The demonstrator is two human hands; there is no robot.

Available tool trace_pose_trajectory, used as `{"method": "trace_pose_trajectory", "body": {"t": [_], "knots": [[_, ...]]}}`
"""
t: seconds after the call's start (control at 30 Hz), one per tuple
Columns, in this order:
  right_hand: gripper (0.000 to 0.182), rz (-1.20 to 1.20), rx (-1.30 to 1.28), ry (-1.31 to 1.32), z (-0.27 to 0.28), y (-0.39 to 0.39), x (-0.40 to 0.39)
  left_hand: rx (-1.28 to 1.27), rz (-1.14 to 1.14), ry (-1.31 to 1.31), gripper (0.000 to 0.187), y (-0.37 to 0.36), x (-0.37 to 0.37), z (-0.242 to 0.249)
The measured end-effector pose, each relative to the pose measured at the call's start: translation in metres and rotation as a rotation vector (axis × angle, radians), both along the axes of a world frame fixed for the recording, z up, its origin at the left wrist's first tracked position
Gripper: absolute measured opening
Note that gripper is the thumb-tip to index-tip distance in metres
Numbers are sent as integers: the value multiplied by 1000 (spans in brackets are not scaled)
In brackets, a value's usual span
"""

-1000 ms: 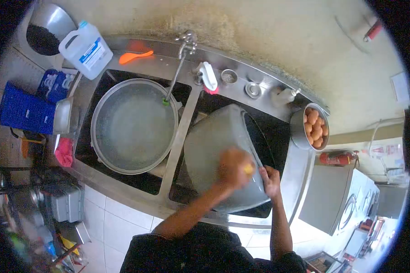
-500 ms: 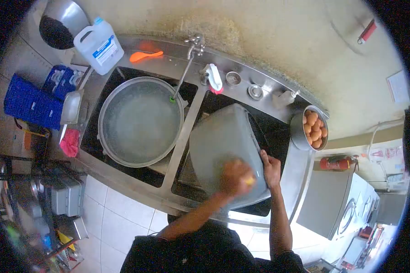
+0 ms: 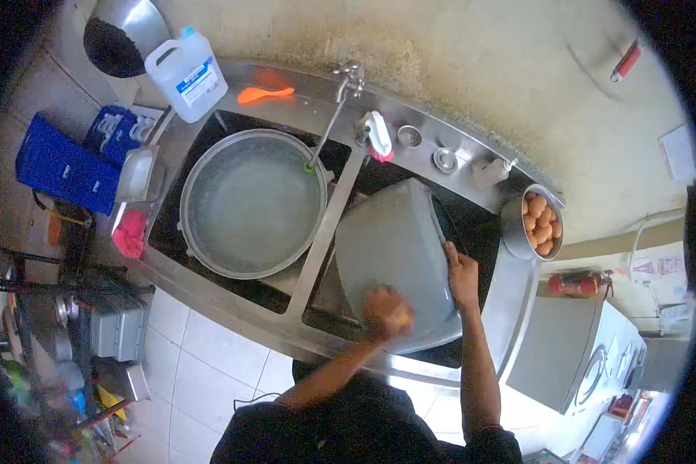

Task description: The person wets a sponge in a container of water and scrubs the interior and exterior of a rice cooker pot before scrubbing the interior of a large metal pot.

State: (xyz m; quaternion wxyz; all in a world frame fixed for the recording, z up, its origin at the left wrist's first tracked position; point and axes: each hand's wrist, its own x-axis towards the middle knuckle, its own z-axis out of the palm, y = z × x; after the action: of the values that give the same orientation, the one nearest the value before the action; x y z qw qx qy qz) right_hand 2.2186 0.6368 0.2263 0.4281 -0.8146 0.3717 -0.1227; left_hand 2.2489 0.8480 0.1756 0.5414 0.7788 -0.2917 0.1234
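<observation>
A large grey metal pan lies tipped on its side in the right basin of a steel double sink, its outer face up. My left hand presses a yellow sponge against the pan's near lower part. My right hand grips the pan's right rim and steadies it.
The left basin holds a big round pot of water under the tap. On the ledge sit a white jug, an orange scoop, a brush and a bowl of eggs. Blue packs lie left.
My left hand with the sponge has slid down and leftward over the pan, toward its near edge. My right hand has kept its hold on the rim.
</observation>
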Motion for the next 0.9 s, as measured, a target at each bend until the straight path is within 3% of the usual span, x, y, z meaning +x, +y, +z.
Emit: {"method": "trace_pose_trajectory", "body": {"t": [0.1,0.13,0.2,0.23,0.33,0.37,0.43,0.47,0.53,0.6,0.63,0.73,0.77,0.8,0.87,0.9], "knots": [[64,27,-57,62,4,0,-1,-165,312,755,20,26,57,-34],[64,24,-63,115,7,1,1,-167,310,752,20,27,48,-40],[64,60,-90,83,12,-5,10,87,288,319,19,22,26,-54],[64,74,-92,79,7,-1,4,97,286,319,19,25,14,-52],[64,57,-61,17,0,-2,0,-8,34,-90,24,16,-13,-39],[64,56,-83,60,1,-3,2,-13,35,-90,24,21,11,-44],[63,38,-48,53,-10,-6,-2,101,433,613,22,45,75,-57],[63,21,-13,43,-14,-7,-2,104,432,611,22,48,62,-55],[63,36,-27,43,12,-4,14,12,-31,271,21,32,25,-40],[62,23,-17,91,16,9,4,7,-314,-320,22,-2,-29,-17],[62,-4,29,107,17,10,5,-2,-311,-312,22,-7,-24,-13],[54,-44,94,68,21,5,9,240,8,121,20,-21,48,-2],[53,-16,90,162,28,4,9,337,106,265,20,-20,70,-1],[53,14,85,257,31,4,9,350,96,264,20,-23,95,-6],[52,14,95,146,32,8,6,175,70,611,19,-38,140,-18],[52,24,40,147,33,5,11,156,73,585,19,-51,155,-3]]}}
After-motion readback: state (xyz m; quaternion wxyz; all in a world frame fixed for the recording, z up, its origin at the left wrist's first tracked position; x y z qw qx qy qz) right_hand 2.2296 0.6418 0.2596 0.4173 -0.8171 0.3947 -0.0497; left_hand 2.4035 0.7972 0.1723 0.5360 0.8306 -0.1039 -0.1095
